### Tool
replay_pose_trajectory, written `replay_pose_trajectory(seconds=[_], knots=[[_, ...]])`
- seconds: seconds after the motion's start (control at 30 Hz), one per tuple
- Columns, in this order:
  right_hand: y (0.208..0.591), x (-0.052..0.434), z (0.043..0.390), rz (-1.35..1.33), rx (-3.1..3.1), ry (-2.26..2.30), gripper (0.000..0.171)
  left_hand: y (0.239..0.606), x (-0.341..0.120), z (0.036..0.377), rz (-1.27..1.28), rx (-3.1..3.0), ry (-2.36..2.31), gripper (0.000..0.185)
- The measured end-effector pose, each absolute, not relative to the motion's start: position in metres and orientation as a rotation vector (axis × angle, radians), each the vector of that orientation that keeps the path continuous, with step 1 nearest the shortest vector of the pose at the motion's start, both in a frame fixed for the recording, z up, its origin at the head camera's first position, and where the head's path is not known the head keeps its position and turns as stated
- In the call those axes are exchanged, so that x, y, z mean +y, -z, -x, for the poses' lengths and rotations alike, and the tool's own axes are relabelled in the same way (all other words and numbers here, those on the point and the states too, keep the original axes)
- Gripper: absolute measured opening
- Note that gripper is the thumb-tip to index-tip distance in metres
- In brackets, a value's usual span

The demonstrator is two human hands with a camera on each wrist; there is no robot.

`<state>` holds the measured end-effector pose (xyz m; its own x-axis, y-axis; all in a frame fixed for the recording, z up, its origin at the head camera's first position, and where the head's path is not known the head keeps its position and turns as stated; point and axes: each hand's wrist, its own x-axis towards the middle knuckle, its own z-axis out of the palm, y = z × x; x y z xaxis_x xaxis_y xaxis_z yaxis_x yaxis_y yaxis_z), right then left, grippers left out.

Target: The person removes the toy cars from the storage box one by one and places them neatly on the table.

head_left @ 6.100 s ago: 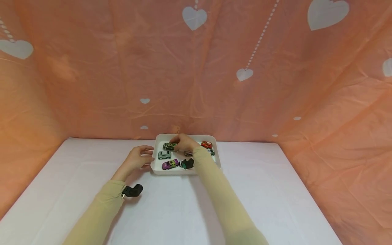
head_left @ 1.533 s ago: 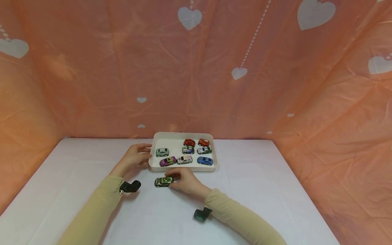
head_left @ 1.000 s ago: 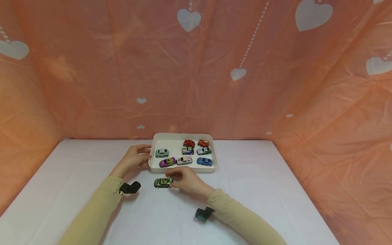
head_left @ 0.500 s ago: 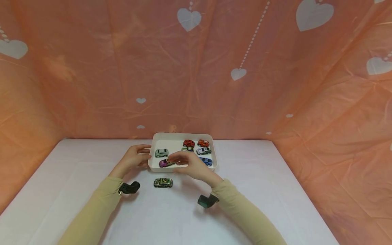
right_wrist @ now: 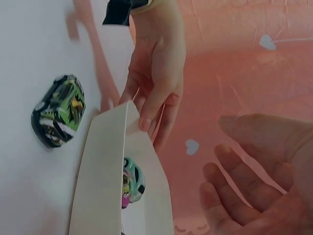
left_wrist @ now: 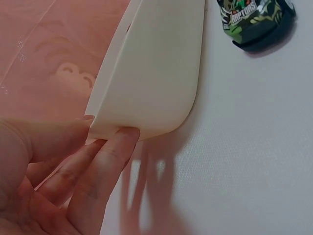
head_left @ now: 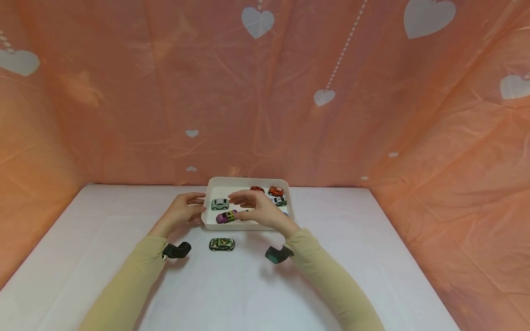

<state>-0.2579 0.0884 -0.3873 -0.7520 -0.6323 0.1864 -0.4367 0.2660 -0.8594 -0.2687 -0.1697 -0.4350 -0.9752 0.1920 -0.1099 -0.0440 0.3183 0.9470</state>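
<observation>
One camouflage car (head_left: 221, 244) is set on the counter (head_left: 232, 294), in front of one white tray (head_left: 223, 226). Five cars (head_left: 227, 216), grey, purple, red, orange and white-green, can be counted inside the tray; others are probably hidden by the right hand (head_left: 264, 211), held over it with fingers parted and nothing grasped. The tray's end is gripped by the left hand (head_left: 178, 212). "RAPTORS" can be read on the camouflage car only in the left wrist view.
</observation>
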Motion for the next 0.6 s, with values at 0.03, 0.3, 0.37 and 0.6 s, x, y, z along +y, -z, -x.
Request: replay_pose_trajectory(seconds=[0.03, 0.3, 0.37, 0.6], knots=[[0.388, 0.088, 0.26, 0.992, 2.342, 1.481, 0.045, 0.435, -0.17, 0.269, -0.13, 2.376, -1.722, 0.051], [0.393, 0.084, 0.279, 0.969, 2.338, 1.446, 0.047, 0.436, -0.169, 0.269, -0.112, 2.358, -1.727, 0.051], [0.393, 0.081, 0.284, 0.948, 2.341, 1.427, 0.047, 0.437, -0.171, 0.27, -0.109, 2.352, -1.731, 0.051], [0.393, 0.078, 0.302, 0.905, 2.302, 1.409, 0.053, 0.435, -0.171, 0.271, -0.102, 2.364, -1.705, 0.051]])
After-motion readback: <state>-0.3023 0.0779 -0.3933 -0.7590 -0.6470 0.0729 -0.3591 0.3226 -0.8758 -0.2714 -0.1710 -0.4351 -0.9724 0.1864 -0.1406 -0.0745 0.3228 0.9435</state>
